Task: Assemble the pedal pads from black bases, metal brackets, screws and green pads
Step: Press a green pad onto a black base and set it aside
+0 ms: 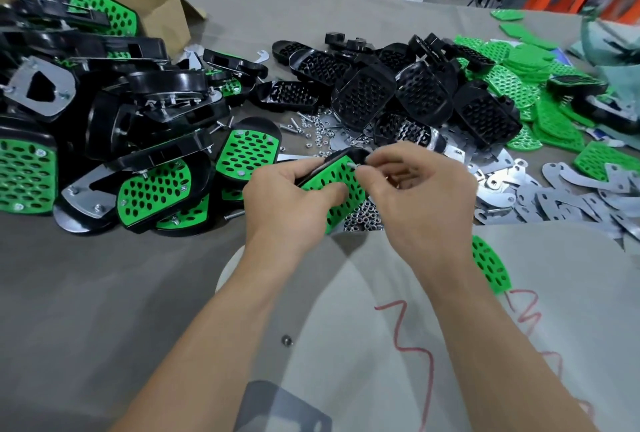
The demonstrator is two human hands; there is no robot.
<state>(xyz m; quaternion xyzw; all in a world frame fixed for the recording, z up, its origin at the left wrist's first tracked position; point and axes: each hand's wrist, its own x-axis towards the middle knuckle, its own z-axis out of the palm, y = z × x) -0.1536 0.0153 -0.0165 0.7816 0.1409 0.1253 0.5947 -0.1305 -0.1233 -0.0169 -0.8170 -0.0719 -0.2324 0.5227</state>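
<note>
Near the table (pixel 104 276) centre: left grip (pixel 294 196) is curled round pad (pixel 341 186) on base (pixel 346 154), long axis roughly near-to-far. Right grip (pixel 415 189) pinches screw (pixel 351 165) at the pad's far corner, touching it. Seating the screw falls to the right grip.

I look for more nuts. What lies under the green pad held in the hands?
A heap of small metal nuts shows below the green pad. How far it reaches beneath is covered by the pad.

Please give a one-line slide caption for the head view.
Left hand holds a green pedal pad while right hand pinches a screw at its corner.
</note>
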